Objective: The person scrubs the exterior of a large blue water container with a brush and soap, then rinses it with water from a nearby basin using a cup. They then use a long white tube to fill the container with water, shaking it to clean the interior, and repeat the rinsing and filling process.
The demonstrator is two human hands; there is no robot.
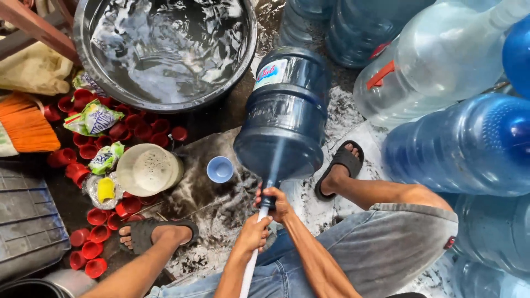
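Wet soapy floor point(221, 204), left hand point(253, 234) and right hand point(274, 201) fingers gripping brush handle point(249, 270) inside bottle point(284, 118)

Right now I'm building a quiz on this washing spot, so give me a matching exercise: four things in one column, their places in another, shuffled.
Things:
1. Small blue cap
2. Orange broom
3. Metal basin of water
4. Dark blue water jug

Places:
A. far left edge
B. top, left of centre
C. on the wet ground just left of the jug's mouth
D. lying on its side, neck toward both hands

Pairs: 1-C, 2-A, 3-B, 4-D
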